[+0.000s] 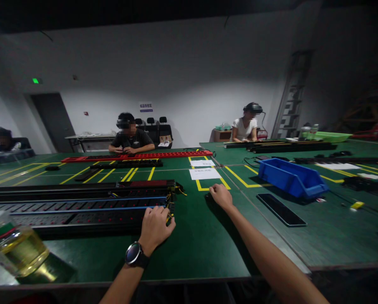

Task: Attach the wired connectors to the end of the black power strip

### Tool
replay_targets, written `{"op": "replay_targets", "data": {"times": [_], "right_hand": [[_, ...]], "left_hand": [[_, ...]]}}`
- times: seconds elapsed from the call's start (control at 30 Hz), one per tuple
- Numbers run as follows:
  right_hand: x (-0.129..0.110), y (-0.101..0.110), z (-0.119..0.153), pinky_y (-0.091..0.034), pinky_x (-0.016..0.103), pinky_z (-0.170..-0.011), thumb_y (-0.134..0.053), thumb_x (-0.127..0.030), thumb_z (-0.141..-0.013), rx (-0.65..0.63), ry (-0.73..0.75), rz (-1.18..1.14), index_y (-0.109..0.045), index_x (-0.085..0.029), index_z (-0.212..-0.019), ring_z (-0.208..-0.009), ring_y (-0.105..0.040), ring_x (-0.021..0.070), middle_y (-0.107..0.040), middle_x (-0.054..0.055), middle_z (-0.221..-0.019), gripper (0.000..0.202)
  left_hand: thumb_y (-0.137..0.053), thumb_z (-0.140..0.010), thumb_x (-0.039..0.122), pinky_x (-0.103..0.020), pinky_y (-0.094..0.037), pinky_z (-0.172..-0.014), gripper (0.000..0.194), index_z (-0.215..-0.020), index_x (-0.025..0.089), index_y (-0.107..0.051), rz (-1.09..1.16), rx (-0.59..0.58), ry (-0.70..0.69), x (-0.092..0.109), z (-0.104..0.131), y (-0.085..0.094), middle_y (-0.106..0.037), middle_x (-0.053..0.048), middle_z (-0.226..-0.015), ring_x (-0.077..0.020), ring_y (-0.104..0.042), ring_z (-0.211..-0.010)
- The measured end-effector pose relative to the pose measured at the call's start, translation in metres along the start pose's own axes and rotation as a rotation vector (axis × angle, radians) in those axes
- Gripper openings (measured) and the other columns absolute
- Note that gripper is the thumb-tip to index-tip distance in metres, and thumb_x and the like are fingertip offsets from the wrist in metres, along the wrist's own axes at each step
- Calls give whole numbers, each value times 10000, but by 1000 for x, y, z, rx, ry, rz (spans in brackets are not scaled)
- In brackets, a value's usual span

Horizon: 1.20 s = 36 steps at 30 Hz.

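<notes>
Long black rails with blue edges (90,207) lie side by side on the green table, their right ends showing yellow and dark wires (181,190). At the right end of the nearest rail rests my left hand (157,226), a watch on its wrist; its fingers are bent over the rail end and wires, and what they hold, if anything, is hidden. My right hand (221,196) is closed just above the table, beside the yellow tape marks and right of the rails. Anything inside its curled fingers is too small to make out.
A blue bin (292,177) and a phone (281,210) lie to the right. An oil-coloured bottle (20,249) stands at the near left. White papers (204,173) and a red rail (138,157) lie farther back. Across the tables sit two people; another is at far left.
</notes>
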State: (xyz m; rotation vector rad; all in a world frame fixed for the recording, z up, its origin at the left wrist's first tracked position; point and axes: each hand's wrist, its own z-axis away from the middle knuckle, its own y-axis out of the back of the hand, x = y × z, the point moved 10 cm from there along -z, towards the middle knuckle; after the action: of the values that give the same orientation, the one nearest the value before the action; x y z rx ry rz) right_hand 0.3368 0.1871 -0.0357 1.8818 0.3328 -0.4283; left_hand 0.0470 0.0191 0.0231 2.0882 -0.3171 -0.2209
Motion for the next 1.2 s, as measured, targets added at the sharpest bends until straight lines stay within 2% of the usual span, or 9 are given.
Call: {"op": "replay_targets", "data": {"times": [0.2,0.27,0.5,0.8,1.0,1.2], "right_hand": [[-23,14,8,-424,272,-747,-499,-354,-1023,103,65,-30,-750,-194,-988,-897,-631,187,-676,81,-996,300],[-34,16,14,-412,273,-717,-509,-377,-1020,101,83,-67,-741,-207,-1010,-885,-630,185,-676,73,-1026,288],[-64,15,31,-387,261,-673,-500,-438,-1037,26,148,-100,-704,-205,-1086,-854,-627,173,-681,78,-1072,314],[-69,20,34,-411,267,-671,-482,-422,-1044,14,161,-117,-698,-208,-1074,-854,-643,188,-704,95,-1058,306],[-65,17,32,-399,270,-681,-497,-433,-1037,-3,132,-99,-704,-207,-1074,-856,-650,193,-719,92,-1039,309],[-65,16,32,-406,272,-678,-481,-447,-1042,-8,132,-93,-710,-205,-1060,-837,-652,197,-733,97,-1007,334]], "left_hand": [[-600,-929,314,-418,-386,-827,179,-997,206,-725,24,-8,9,0,0,0,-759,-68,-956,-257,-662,-914],[-588,-940,307,-415,-382,-816,179,-1017,217,-723,9,-14,-7,2,0,0,-755,-61,-945,-254,-656,-904],[-543,-972,326,-428,-389,-821,217,-905,209,-714,-51,26,4,-1,0,2,-738,-78,-912,-270,-618,-913],[-542,-953,307,-418,-399,-797,221,-843,205,-705,-95,63,34,1,-1,9,-727,-94,-851,-276,-602,-870],[-469,-974,197,-419,-390,-808,266,-839,201,-699,-120,76,83,-6,0,9,-724,-91,-857,-275,-608,-891],[-483,-971,199,-407,-383,-809,246,-846,214,-694,-85,95,96,-11,0,13,-724,-71,-859,-264,-616,-890]]}}
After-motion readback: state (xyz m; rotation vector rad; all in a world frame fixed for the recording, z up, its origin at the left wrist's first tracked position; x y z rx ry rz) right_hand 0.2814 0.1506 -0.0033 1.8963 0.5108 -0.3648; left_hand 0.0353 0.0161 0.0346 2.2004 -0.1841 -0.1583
